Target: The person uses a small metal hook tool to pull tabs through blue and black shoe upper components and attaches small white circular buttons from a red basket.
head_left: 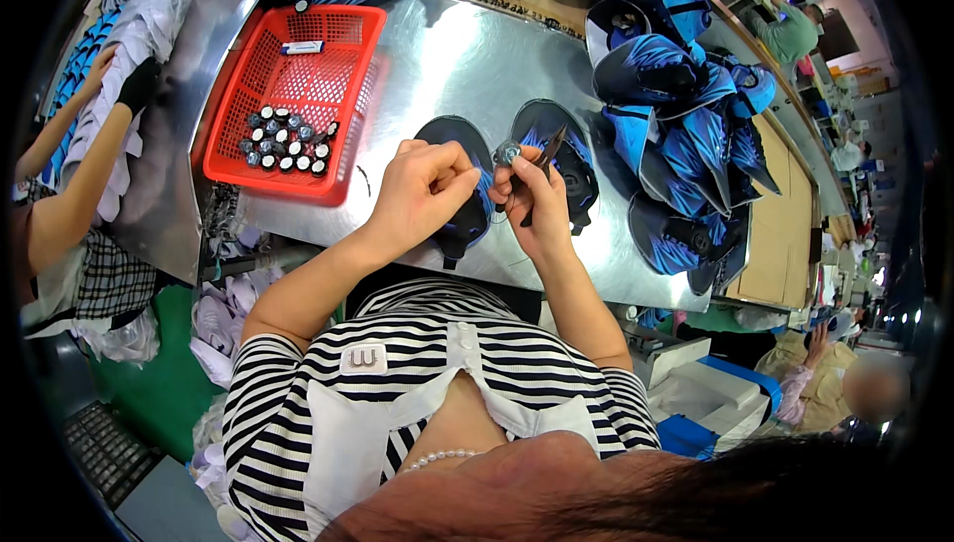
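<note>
My left hand (422, 189) is closed, thumb against curled fingers, above a blue-and-black shoe upper (460, 229). What it pinches, if anything, is hidden. Between the thumb and fingertips of my right hand (542, 209) is a small round grey-blue dial (506, 154). The same hand also grips a dark pointed tool (553, 145), which looks like snips; its tip points up and away. Beneath that hand lies a second shoe upper (579, 169), side by side with the first on the metal table (437, 55).
Left of my hands, a red plastic basket (373, 45) holds several round dials (288, 140) and a white-and-blue tube (302, 47). Piled shoe uppers (676, 95) cover the right side; more lie along the far edge. At far left, another person's gloved hand (140, 83) touches stacked white pieces (149, 15).
</note>
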The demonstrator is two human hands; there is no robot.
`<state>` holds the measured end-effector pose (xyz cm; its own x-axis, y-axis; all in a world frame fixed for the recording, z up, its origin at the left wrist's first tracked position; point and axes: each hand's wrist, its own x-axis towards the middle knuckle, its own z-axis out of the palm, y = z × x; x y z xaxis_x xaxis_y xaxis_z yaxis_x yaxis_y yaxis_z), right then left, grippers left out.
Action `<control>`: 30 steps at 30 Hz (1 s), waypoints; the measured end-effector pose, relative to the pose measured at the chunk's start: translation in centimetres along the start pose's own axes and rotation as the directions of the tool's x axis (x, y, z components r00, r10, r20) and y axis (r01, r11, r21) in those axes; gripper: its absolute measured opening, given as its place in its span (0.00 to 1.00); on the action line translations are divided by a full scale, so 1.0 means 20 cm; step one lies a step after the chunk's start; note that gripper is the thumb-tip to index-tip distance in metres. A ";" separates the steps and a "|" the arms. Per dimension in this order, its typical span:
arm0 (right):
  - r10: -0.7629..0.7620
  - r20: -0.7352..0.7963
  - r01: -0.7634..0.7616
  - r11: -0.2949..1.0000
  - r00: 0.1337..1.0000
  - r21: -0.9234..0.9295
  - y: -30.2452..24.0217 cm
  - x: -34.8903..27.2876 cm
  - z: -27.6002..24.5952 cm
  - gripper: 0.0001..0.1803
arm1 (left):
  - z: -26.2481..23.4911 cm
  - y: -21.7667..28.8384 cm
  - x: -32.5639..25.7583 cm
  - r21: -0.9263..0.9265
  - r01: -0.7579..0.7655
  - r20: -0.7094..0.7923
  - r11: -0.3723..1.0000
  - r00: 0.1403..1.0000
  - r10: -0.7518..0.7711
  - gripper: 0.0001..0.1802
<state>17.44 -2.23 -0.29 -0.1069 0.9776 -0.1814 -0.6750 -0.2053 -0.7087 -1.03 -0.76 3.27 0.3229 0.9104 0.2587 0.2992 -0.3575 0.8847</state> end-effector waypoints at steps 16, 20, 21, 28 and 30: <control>0.077 0.015 -0.075 0.994 0.997 -0.079 0.03 0.00 -0.03 0.10 | 0.04 -0.11 0.01 0.071 -0.050 0.053 0.996 0.998 0.046 0.05; 0.024 0.047 0.012 0.759 0.999 -0.651 -0.03 -0.04 0.04 0.11 | 0.03 -0.15 -0.02 -0.411 0.353 0.263 0.840 0.929 -0.262 0.08; 0.008 0.074 0.043 0.748 0.997 -0.662 -0.05 -0.04 0.05 0.10 | 0.01 -0.14 -0.03 -0.410 0.362 0.291 0.837 0.922 -0.256 0.08; -0.069 0.278 0.248 0.683 0.958 -0.687 -0.10 0.03 0.13 0.05 | 0.00 -0.12 -0.02 -0.521 0.331 0.317 0.787 0.931 -0.182 0.10; -0.225 0.458 0.510 0.404 0.860 -0.759 -0.06 0.05 0.08 0.07 | 0.03 -0.11 -0.02 -0.573 0.335 0.242 0.748 0.941 -0.236 0.12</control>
<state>16.92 -0.87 1.37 -0.2750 0.9082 0.3155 0.2271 0.3803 -0.8966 -1.27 -0.42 0.99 0.4501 0.8910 -0.0594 -0.1830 0.1571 0.9705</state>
